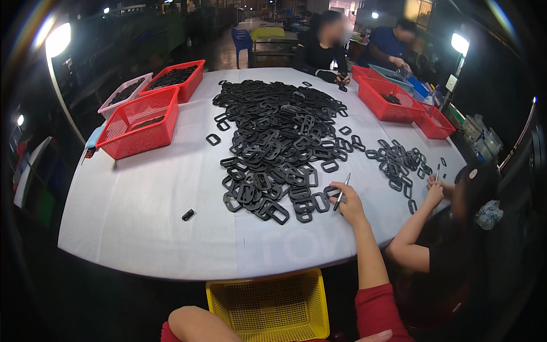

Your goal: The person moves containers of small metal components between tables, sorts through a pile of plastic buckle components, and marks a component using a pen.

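My right hand (pixel 350 204) is closed around a slim silvery pen-like tool (pixel 342 192), its tip pointing up and away. Its fingertips are at a black oblong ring (pixel 330 192) on the near right edge of a big heap of black oblong rings (pixel 273 142). The heap runs along the middle of the white table (pixel 154 216). My left arm lies bent along the lower edge of the view. Of my left hand (pixel 377 336) only stretched fingers show at the bottom rim; nothing is seen in them, and the rest is cut off.
A yellow basket (pixel 212 293) stands below the table's near edge. Red baskets (pixel 137 137) sit at the left, more red baskets (pixel 393 114) at the far right. A small black object (pixel 188 215) lies near left. A co-worker at right handles a smaller ring pile (pixel 396 162); two people work beyond.
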{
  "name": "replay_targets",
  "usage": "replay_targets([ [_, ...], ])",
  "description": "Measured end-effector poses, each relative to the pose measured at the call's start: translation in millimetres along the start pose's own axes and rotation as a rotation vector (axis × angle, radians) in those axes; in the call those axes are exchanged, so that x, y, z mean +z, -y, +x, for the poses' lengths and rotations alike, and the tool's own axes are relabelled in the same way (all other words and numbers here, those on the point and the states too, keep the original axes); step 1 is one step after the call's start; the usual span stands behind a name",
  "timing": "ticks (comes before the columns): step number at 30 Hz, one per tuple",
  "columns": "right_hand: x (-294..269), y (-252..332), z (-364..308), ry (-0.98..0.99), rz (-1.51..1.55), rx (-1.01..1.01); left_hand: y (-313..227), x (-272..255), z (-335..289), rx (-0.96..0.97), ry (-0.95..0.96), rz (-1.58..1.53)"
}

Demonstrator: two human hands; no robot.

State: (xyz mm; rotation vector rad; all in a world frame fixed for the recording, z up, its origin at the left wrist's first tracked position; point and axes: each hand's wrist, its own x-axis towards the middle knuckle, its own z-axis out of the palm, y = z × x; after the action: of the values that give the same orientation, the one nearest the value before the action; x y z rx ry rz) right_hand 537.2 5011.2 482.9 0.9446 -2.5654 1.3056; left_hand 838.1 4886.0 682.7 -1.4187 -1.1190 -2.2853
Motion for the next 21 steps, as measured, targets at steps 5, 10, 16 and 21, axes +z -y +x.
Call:
replay_targets([
  [5,11,7,2,-0.011,0.025,0.0,-6,49,14,0.167,-0.618,0.177],
  [10,17,9,6,0.004,0.052,-0.081,-15,-2,-27,0.2,-0.219,0.384],
  [16,9,-7,3,-0.026,-0.004,-0.018,15,-29,-2,0.232,-0.132,0.15],
  [21,16,-14,6,-0.04,0.122,-0.039,15,-21,10,0.366,-0.116,0.057],
])
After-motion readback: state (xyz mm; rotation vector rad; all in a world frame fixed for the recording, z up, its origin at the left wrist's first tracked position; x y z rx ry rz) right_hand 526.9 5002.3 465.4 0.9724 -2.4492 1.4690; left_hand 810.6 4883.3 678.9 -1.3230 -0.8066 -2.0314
